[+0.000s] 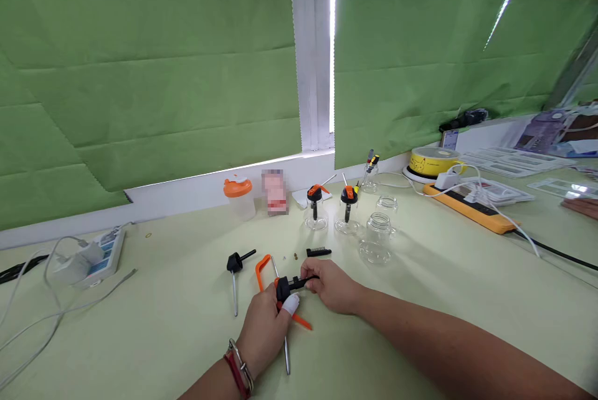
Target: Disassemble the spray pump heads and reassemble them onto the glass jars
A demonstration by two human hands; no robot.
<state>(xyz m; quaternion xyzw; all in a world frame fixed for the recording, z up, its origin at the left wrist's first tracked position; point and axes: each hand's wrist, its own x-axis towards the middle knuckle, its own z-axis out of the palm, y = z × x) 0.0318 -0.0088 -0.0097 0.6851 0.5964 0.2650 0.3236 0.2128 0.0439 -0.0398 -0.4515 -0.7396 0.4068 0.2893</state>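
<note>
My left hand (265,324), its thumb wrapped in white, is closed around a black bottle cap (283,289) with a black stem pointing right. Orange lever pieces (263,268) and a metal tube (286,359) show beside and under this hand; whether they join the cap is hidden. With pinched fingers, my right hand (334,286) grips the stem's far end. Just beyond it lies a black part with a spring (318,252), near small brass-coloured bits (295,256). Another black cap (234,262) with a metal tube rests on the table to the left.
Behind my hands stand two glass jars (346,223) with black-and-orange caps. Open glass jars (376,247) are right of them. An orange-lidded cup (239,200) stands at the back. Power strips (471,208) and white cables (58,300) lie at both sides.
</note>
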